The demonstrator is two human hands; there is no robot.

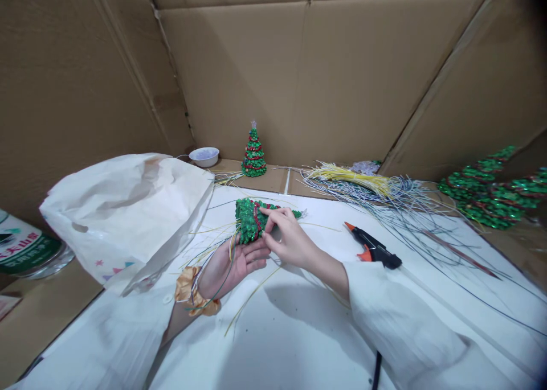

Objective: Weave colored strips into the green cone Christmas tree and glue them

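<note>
A small green beaded Christmas tree with a red bead string lies on its side, its clear tip to the right. Beneath its wide base, my left hand is palm up and holds it; the thumb is hidden behind the tree. My right hand curls over the tree from the right, index fingertip at the red beads and thumb lower down. Any small piece in that pinch is too small to make out. Thin yellow, white and green wires trail from around the base across my left wrist.
A finished-looking tree stands at the back beside a white bowl. A white plastic bag lies left. Right are a black-and-orange glue gun, a wire bundle and more trees. Cardboard walls enclose the table.
</note>
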